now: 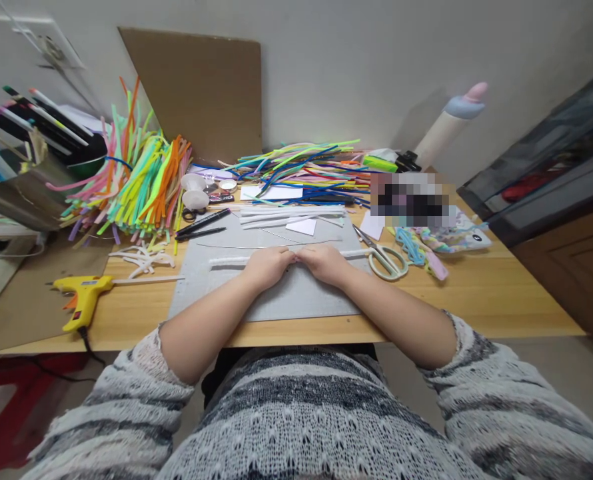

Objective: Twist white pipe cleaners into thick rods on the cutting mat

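A long white pipe cleaner point(228, 263) lies level across the grey mat point(216, 293), its ends showing on either side of my hands. My left hand point(272, 265) is closed on its middle, knuckles up. Right beside it my right hand point(325, 264) also grips the pipe cleaner, and the fingertips of both hands meet. What the fingers do underneath is hidden. Beyond the hands, several more white pipe cleaners point(291, 215), a small white card point(301, 227) and a thin wire point(226, 247) rest on the mat. Scissors point(389, 262) with pale green handles lie near the right end.
On the left are a yellow glue gun point(84, 297), white scraps point(144, 259) and a bundle of coloured pipe cleaners point(146, 187). Black pens point(204, 225) lie at the mat's left edge. Loose coloured pipe cleaners point(301, 167) line the back wall, beside a cardboard sheet point(201, 93).
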Tool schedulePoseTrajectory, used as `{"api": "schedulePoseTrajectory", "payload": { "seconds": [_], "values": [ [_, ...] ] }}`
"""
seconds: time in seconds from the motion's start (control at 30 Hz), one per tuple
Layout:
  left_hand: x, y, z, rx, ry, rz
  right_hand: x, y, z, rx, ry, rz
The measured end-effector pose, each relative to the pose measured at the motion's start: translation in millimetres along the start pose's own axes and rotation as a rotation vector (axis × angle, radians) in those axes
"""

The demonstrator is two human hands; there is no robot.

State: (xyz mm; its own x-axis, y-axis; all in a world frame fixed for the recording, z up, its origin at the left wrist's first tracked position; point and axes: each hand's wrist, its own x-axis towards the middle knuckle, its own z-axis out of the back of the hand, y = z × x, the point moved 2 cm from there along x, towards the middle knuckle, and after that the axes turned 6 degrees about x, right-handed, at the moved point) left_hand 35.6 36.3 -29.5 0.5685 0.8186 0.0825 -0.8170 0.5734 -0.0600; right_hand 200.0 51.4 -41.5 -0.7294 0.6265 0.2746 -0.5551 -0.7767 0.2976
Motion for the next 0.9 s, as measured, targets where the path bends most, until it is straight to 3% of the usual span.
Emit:
{"api": "schedulePoseTrajectory", "payload": {
  "seconds": [0.2, 0.37, 0.53, 0.7, 0.9],
  "values": [
    [-2.1, -0.8, 1.1, -0.031, 0.001, -0.022, -1.0, -0.6, -2.8, 0.007, 0.026, 0.029],
    [1.7, 0.8, 2.4, 0.022, -0.044, 0.031, -0.9, 3.9, 3.0, -0.057, -0.028, -0.061],
    [1.0, 25.8, 14.4, 0.084, -0.171, 0.004, -6.4, -5.6, 21.4, -0.166, -0.147, -0.127],
    [-6.3, 58.1, 27.1, 0.012, -0.308, 0.089, -12.0, -20.0, 32.5, -0.174, -0.233, -0.158],
    [-7.8, 63.7, 26.8, -0.033, -0.325, 0.094, -12.6, -21.5, 31.7, -0.167, -0.227, -0.169]
  ]
}}
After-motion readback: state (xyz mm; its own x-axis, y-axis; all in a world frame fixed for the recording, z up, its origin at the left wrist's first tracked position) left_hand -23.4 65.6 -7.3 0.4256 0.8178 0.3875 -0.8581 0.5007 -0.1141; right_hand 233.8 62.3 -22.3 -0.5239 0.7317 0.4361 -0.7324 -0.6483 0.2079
